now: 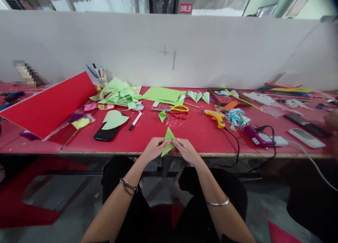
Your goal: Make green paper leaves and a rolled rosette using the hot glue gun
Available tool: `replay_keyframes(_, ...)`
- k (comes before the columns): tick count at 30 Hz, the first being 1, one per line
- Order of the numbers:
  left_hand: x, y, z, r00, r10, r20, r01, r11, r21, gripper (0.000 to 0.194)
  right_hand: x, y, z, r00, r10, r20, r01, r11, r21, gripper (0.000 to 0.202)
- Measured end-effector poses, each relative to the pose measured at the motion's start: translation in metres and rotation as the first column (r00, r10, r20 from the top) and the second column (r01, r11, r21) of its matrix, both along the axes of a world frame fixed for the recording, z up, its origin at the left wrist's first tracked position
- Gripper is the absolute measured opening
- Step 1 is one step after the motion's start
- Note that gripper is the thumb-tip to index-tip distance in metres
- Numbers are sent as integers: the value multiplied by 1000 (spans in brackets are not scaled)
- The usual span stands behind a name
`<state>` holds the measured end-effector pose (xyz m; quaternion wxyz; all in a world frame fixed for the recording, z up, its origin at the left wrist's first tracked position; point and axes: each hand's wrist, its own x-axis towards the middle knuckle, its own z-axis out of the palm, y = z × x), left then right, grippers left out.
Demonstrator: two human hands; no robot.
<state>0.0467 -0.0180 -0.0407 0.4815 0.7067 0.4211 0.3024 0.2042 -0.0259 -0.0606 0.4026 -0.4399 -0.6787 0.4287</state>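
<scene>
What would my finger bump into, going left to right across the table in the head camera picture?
Big red board → black phone → marker → scissors → yellow glue gun → purple box → white gadget. I skipped things whose places overlap.

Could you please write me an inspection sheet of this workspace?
Surface: red tabletop, small scraps scattered near the scissors.
Job's things: folded green paper, held; a smaller folded piece beyond it.
Clutter: heap of green offcuts, marker, black phone partly under pale green paper.
Hands: left and right both pinch the folded green paper.
Cables: the yellow glue gun's black cord drops over the front edge.
Surroundings: pale partition behind; blurred hand at far right.
</scene>
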Motion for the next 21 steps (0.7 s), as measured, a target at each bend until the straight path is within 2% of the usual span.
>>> replay_keyframes(6, 1, -1, 1, 996, 33, -77, -30, 999, 41, 43, 0, -2, 0, 999, -3, -54, 1, 999, -48, 44)
replay_keyframes(11, 3, -1, 2, 998, 51, -30, -50, 999, 7, 41, 0, -2, -3, 998, -12, -57, 11, 1000, -8, 45)
replay_keyframes(15, 2, -1, 4, 1000, -10, 11, 11, 999, -52, 37, -1, -1, -1, 994, -101, -43, 103, 994, 39, 44)
replay_keyframes(18, -2, -2, 7, 999, -29, -19, 29, 1000, -8, 37, -1, 0, 0, 996, -82, -29, 82, 997, 1, 48)
replay_keyframes(21, -8, -3, 10, 991, -111, -75, 112, 994, -3, 36, -2, 3, 1, 998, -59, -27, 58, 998, -33, 47)
